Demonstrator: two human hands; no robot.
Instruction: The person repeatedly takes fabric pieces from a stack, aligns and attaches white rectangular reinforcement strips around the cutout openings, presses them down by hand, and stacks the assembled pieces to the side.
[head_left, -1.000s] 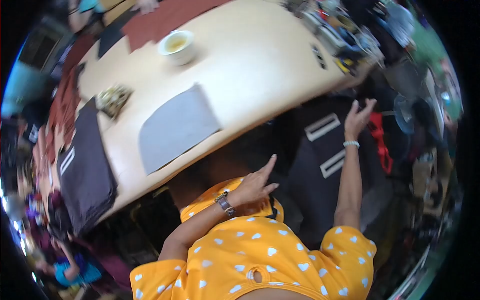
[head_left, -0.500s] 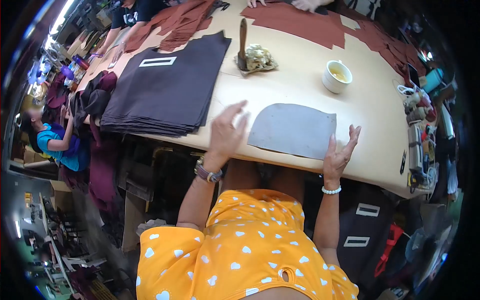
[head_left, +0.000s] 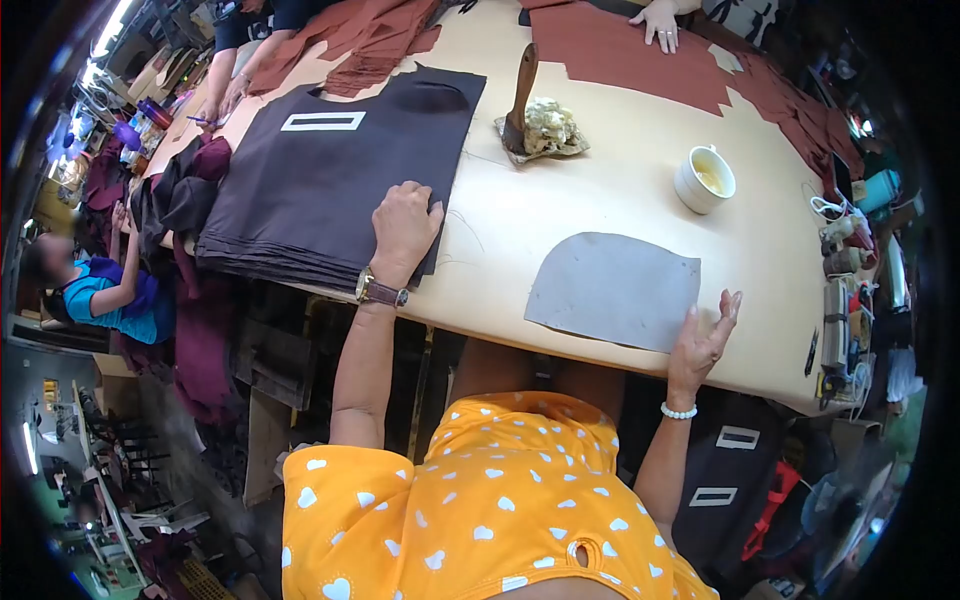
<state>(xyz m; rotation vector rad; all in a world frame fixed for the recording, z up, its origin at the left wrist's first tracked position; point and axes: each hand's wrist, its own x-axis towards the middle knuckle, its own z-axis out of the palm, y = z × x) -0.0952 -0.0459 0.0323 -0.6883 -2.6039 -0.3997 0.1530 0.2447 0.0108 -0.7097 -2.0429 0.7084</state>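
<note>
Work surface: broad, pale, smooth table (head_left: 475, 275). Layered stack of dark charcoal fabric pieces (head_left: 300, 200) lay at left front edge, white rectangular frame (head_left: 323, 122) on top. Left hand (head_left: 405, 230) was at stack's right side, fingers curled; whether fabric was gripped could not be told. Flat grey round-topped sheet (head_left: 615, 290) lay at front edge. Right hand (head_left: 703, 345) was just beside sheet's right edge, fingers extended, released. Beyond: white cup with yellowish contents (head_left: 704, 180), brown-handled brush (head_left: 525, 85). Rust-brown fabric pieces (head_left: 620, 55) covered far side. Room: co-worker in turquoise top (head_left: 105, 295) at left.
</note>
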